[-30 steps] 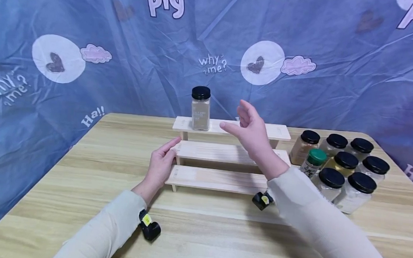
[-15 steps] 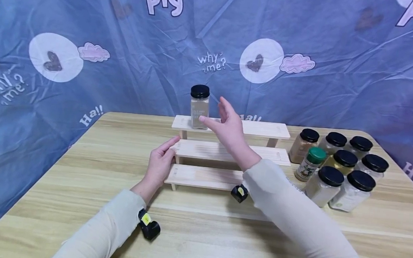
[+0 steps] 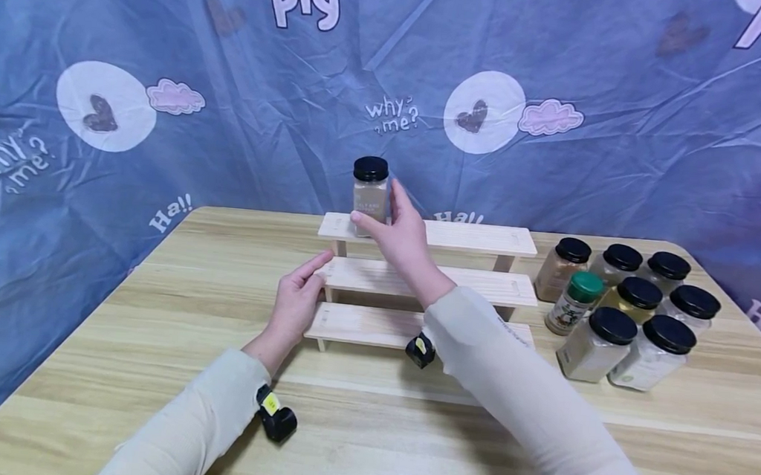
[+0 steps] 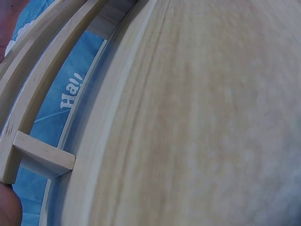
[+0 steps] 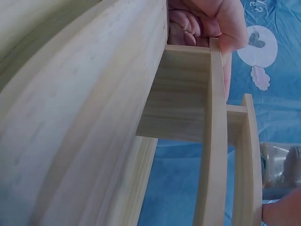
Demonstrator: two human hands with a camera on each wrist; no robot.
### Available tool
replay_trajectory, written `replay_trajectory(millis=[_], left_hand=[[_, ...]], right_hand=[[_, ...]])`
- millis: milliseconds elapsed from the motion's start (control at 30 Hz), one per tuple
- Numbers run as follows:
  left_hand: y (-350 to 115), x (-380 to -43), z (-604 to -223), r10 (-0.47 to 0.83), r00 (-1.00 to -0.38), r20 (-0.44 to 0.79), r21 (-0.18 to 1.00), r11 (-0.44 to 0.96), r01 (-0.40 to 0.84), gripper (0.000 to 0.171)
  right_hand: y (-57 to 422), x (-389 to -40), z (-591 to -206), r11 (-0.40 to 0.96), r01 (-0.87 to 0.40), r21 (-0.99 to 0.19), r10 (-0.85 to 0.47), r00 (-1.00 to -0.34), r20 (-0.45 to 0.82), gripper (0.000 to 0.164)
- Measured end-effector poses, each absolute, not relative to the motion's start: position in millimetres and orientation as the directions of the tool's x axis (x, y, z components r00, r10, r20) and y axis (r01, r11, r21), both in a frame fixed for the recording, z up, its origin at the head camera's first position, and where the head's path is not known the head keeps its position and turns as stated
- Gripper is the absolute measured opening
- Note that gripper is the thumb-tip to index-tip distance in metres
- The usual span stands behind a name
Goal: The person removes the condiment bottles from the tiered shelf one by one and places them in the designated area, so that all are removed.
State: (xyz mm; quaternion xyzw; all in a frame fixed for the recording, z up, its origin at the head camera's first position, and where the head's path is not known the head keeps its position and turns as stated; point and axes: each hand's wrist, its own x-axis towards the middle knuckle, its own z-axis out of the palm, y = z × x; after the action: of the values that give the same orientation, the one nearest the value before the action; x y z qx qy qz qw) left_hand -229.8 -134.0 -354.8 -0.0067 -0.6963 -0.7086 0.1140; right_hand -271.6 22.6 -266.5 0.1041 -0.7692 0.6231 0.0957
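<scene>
A clear spice jar (image 3: 370, 198) with a black lid and greyish-brown contents stands upright at the left end of the top tier of a wooden three-tier rack (image 3: 431, 280). My right hand (image 3: 402, 238) is around its right side, thumb across the front, the other fingers to the right and partly hidden. Whether it touches the glass I cannot tell. My left hand (image 3: 295, 302) holds the rack's left end at the middle tier, index finger extended along it. In the right wrist view, the left hand's other fingers (image 5: 186, 26) are curled at the rack's end, and the jar (image 5: 281, 165) shows low on the right.
Right of the rack, several black-lidded jars (image 3: 596, 344) stand in a close group on the wooden table (image 3: 365, 430). Among them is a smaller green-capped shaker (image 3: 575, 303). A blue printed cloth (image 3: 296, 111) hangs behind the table.
My right hand has moved left along the top tier to the jar, and its thumb has come across the jar's front. The left hand and the jar stay in place.
</scene>
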Motion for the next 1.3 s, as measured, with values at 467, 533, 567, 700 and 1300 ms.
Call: replay_trajectory(millis=[467,533,567,700,1300], left_hand=[[-134.9,-230.0,-354.3,-0.154,-0.974,0.164,0.986,0.017,0.164,0.044],[-134.8,-229.9,-354.2,-0.151,-0.975,0.165,0.986,0.009,0.165,0.044],[-134.7,-229.9,-354.4,-0.149,-0.975,0.163,0.986,0.004,0.164,0.044],[-134.8,-229.8,-354.7,-0.149,-0.976,0.159,0.987,-0.001,0.161,0.044],[-134.5,-229.5,-354.5,-0.154,-0.976,0.155,0.988,0.014,0.155,0.043]], right_hand=[[13.7,-275.1,-263.9,0.376,-0.251,-0.892,0.000,-0.962,0.272,0.080],[13.3,-275.2,-264.0,0.394,-0.245,-0.886,0.008,-0.963,0.270,0.079],[13.3,-275.2,-264.0,0.400,-0.244,-0.883,0.009,-0.963,0.270,0.078],[14.3,-275.3,-263.4,0.416,-0.240,-0.877,0.010,-0.963,0.268,0.078],[25.4,-269.8,-253.0,0.436,-0.205,-0.876,-0.009,-0.975,0.224,0.078]])
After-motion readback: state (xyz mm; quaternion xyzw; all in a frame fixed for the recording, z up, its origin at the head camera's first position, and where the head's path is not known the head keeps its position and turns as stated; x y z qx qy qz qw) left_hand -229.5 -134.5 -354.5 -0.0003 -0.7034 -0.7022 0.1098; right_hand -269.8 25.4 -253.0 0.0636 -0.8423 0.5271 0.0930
